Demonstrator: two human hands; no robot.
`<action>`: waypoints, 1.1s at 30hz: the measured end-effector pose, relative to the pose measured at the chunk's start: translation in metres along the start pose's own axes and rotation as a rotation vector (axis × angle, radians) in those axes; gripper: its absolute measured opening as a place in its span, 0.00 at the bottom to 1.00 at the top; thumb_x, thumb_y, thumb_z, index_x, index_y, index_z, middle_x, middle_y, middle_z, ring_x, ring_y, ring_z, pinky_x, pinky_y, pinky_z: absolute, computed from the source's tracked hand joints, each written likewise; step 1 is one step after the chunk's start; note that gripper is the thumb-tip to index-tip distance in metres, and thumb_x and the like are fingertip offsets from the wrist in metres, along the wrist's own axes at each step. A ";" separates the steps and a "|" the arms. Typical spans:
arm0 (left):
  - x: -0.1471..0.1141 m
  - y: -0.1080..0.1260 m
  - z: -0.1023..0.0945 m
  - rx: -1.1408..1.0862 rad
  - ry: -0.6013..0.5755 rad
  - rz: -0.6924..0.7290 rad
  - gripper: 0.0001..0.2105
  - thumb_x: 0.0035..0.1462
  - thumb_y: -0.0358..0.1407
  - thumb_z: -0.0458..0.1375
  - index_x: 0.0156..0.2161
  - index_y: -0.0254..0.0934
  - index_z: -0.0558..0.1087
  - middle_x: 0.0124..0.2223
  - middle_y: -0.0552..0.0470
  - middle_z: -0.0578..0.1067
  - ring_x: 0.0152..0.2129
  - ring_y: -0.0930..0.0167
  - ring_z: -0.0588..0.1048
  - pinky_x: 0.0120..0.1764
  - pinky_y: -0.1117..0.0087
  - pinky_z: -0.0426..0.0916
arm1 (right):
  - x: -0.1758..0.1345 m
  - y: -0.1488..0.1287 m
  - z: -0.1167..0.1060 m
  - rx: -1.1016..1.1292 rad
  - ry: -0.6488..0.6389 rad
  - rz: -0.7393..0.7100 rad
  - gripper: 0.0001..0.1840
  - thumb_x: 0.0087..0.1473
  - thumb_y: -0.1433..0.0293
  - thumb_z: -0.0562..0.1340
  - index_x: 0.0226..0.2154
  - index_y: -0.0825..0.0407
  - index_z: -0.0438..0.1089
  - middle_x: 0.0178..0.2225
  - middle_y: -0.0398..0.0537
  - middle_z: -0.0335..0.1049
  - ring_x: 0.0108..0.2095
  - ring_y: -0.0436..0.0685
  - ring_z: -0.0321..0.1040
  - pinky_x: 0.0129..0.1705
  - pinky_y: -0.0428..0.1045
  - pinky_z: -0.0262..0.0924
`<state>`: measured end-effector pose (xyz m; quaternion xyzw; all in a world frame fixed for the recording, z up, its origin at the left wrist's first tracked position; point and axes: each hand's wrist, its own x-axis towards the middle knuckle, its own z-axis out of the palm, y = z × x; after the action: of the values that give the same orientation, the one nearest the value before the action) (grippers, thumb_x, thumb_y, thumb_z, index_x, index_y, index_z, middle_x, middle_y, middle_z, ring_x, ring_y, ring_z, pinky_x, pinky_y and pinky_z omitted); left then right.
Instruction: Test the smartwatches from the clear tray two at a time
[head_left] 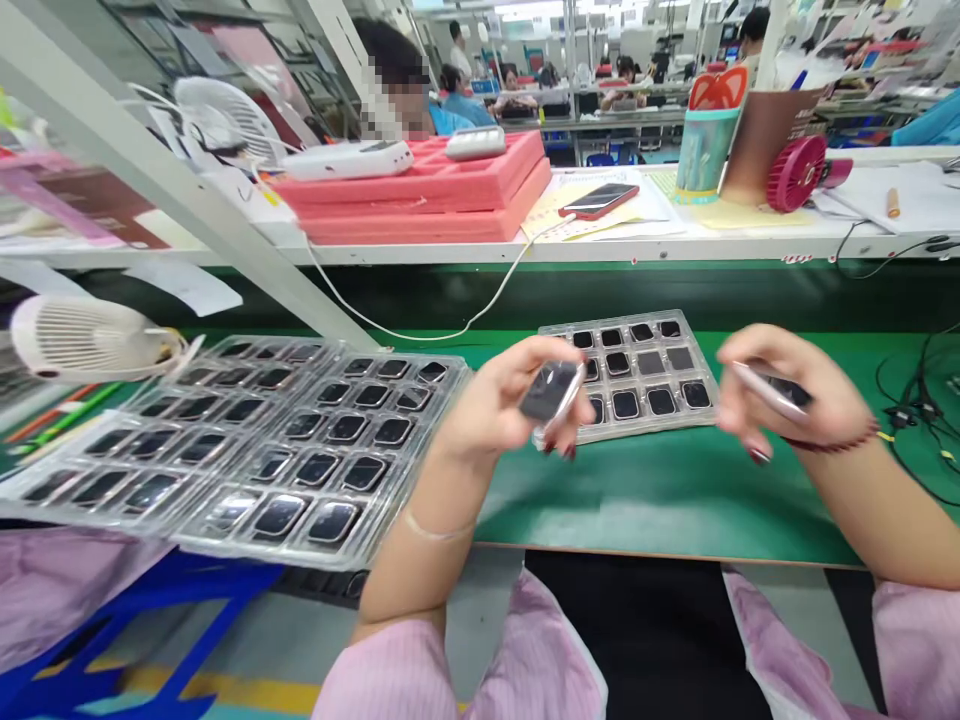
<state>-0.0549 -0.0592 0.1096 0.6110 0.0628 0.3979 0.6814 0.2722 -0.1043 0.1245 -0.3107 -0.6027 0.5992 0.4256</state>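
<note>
My left hand point(499, 395) holds a smartwatch body point(553, 388), its dark square face tilted up and its silver edge showing, in front of a clear plastic tray point(645, 431). Another pale edge shows below it; whether that is a second piece I cannot tell. Right of the tray, my right hand point(825, 395) grips another smartwatch body point(776, 388), seen nearly edge-on and slightly blurred. Dark-faced watch bodies sit in rows in the tray, and two compartments look plain grey. My left hand hides its left side.
Larger clear trays point(262, 552) of watch bodies lie at left beside a white fan point(82, 338). A slanted white post point(225, 235) rises behind them. The shelf point(600, 247) carries red foam point(420, 222), a phone point(600, 200) and cups. Black cables point(911, 410) lie at right. People sit beyond.
</note>
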 end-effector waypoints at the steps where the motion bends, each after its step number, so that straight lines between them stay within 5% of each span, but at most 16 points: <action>1: 0.016 -0.016 -0.007 0.017 0.086 -0.056 0.29 0.46 0.46 0.75 0.52 0.42 0.75 0.35 0.51 0.82 0.20 0.74 0.78 0.24 0.77 0.71 | 0.014 0.006 0.001 0.044 -0.048 -0.029 0.38 0.41 0.50 0.80 0.49 0.48 0.70 0.33 0.48 0.81 0.19 0.52 0.71 0.22 0.49 0.70; 5: 0.050 -0.080 -0.039 0.121 0.336 -0.272 0.37 0.39 0.46 0.78 0.53 0.35 0.71 0.37 0.45 0.82 0.25 0.72 0.80 0.26 0.77 0.68 | 0.053 0.030 -0.003 0.024 0.002 -0.068 0.39 0.41 0.51 0.80 0.50 0.50 0.69 0.36 0.50 0.81 0.23 0.52 0.75 0.25 0.48 0.72; 10: 0.048 -0.122 -0.057 0.202 0.360 -0.359 0.39 0.39 0.46 0.77 0.54 0.32 0.69 0.36 0.48 0.82 0.26 0.71 0.80 0.26 0.75 0.66 | 0.063 0.047 -0.007 -0.084 0.014 -0.099 0.34 0.51 0.62 0.77 0.56 0.49 0.66 0.45 0.53 0.81 0.30 0.53 0.79 0.31 0.48 0.76; 16: 0.044 -0.124 -0.058 0.183 0.372 -0.330 0.37 0.41 0.45 0.76 0.54 0.34 0.67 0.37 0.50 0.81 0.26 0.72 0.80 0.28 0.75 0.66 | 0.076 0.070 -0.008 -0.111 0.061 -0.032 0.30 0.54 0.69 0.70 0.58 0.49 0.66 0.52 0.56 0.78 0.37 0.55 0.80 0.35 0.50 0.78; 29: 0.039 -0.128 -0.057 0.239 0.366 -0.304 0.34 0.44 0.45 0.75 0.53 0.36 0.67 0.38 0.51 0.80 0.28 0.72 0.79 0.30 0.73 0.68 | 0.074 0.073 -0.004 -0.141 0.105 -0.039 0.21 0.49 0.74 0.69 0.46 0.51 0.68 0.35 0.44 0.78 0.24 0.48 0.71 0.26 0.45 0.71; 33: 0.039 -0.129 -0.057 0.252 0.356 -0.302 0.34 0.45 0.45 0.75 0.53 0.37 0.67 0.39 0.51 0.80 0.29 0.71 0.80 0.31 0.72 0.69 | 0.073 0.073 -0.004 -0.147 0.108 -0.049 0.23 0.47 0.76 0.68 0.48 0.51 0.68 0.39 0.46 0.79 0.26 0.48 0.72 0.26 0.45 0.71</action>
<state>-0.0010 0.0176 -0.0030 0.5950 0.3212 0.3818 0.6301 0.2331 -0.0317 0.0620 -0.3578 -0.6287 0.5252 0.4482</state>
